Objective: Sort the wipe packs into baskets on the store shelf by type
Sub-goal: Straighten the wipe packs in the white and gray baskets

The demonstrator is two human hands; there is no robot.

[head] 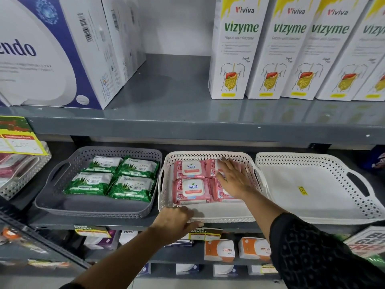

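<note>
A grey basket (pixel 45 197) on the middle shelf holds several green wipe packs (pixel 110 178) lying flat. Beside it, a white basket (pixel 164 197) holds several pink wipe packs (pixel 190 180). My right hand (pixel 233 178) lies flat, fingers spread, on the pink packs at the right side of that basket and hides part of them. My left hand (pixel 177 220) grips the front rim of the same white basket near its left corner. A second white basket (pixel 312 188) at the right has nothing in it but a small yellow sticker.
The upper shelf (pixel 187 122) carries tall white boxes (pixel 235 49) at the right and a large blue-and-white box (pixel 52 49) at the left. Another basket (pixel 20 174) sits at the far left. Small boxes (pixel 220 249) line the lower shelves.
</note>
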